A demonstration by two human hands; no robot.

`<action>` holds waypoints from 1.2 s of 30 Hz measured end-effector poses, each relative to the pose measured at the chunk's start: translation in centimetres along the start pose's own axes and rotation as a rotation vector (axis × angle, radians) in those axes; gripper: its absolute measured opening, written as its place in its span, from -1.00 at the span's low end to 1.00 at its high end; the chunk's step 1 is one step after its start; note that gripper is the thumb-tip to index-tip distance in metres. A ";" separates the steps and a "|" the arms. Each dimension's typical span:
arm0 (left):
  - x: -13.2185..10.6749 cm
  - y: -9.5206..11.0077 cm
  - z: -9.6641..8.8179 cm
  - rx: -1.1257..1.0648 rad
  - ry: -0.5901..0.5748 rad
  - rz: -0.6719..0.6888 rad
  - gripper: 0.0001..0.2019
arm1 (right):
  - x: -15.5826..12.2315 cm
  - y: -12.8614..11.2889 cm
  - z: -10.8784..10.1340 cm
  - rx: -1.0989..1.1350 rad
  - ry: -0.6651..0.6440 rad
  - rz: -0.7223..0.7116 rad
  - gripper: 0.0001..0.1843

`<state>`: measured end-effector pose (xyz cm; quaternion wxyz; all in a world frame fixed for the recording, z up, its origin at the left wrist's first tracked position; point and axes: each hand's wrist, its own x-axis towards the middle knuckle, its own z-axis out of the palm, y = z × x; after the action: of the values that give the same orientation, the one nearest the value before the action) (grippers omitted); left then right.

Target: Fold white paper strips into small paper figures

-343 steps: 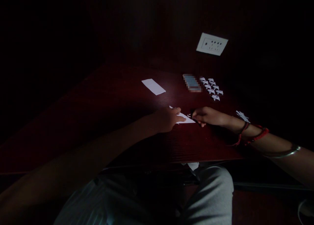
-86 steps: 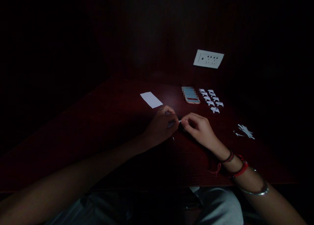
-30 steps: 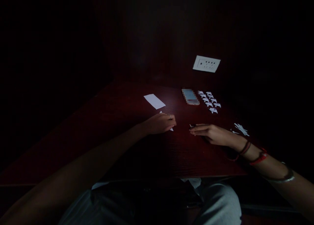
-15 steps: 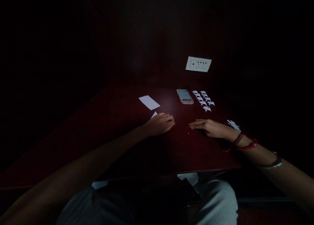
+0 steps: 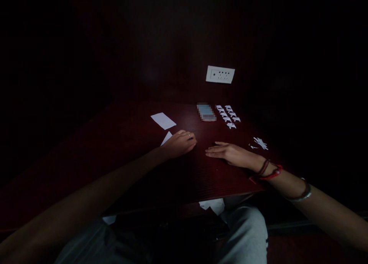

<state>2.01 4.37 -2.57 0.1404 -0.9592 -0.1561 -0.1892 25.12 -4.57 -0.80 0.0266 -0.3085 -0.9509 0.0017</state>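
Note:
My left hand (image 5: 181, 143) rests on the dark red table with its fingers curled in and a ring on one finger. Whatever may be inside the curl is hidden. A white paper piece (image 5: 166, 137) pokes out behind this hand, partly covered by it. My right hand (image 5: 227, 153) lies palm down on the tabletop, fingers stretched toward the left and holding nothing visible. Beyond the left hand lies a flat white paper sheet (image 5: 163, 121). To the right of my right hand is a small heap of thin white paper strips (image 5: 260, 143), with tiny scraps (image 5: 253, 146) beside it.
A phone-like device (image 5: 206, 112), blurred out, lies toward the back of the table (image 5: 129, 141). Several small folded white papers (image 5: 225, 114) stand in two rows to its right. On the wall behind is a white socket plate (image 5: 220, 75). My knee (image 5: 244, 229) shows below the table edge.
The view has turned slightly right, so things sit further left in the picture. My right hand has drawn a little nearer to me. Tiny scraps now show beside the strips.

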 end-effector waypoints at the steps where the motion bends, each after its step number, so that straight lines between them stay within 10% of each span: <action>1: 0.1 0.1 0.0 -0.009 -0.003 0.013 -0.81 | -1.4 0.8 0.0 -0.023 -0.004 0.022 -0.44; 8: 2.6 2.0 1.2 -0.021 -0.012 0.055 -0.80 | -9.5 4.9 -1.3 -0.164 -0.046 0.225 -0.44; 18: 2.1 2.3 1.1 0.045 -0.044 -0.038 -0.79 | -2.3 -3.4 -0.5 -0.126 -0.003 -0.035 -0.45; 27: 1.8 2.2 1.1 0.025 -0.047 -0.052 -0.78 | -9.0 2.0 -0.7 -0.292 -0.031 0.163 -0.49; 36: 1.4 2.2 1.0 0.007 -0.037 -0.075 -0.80 | -3.4 -4.9 -0.3 -0.148 0.002 -0.038 -0.48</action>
<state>4.35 3.01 -3.41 0.1334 -0.9555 -0.1954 -0.1762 25.00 -10.54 -0.54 0.0046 -0.2913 -0.9541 -0.0691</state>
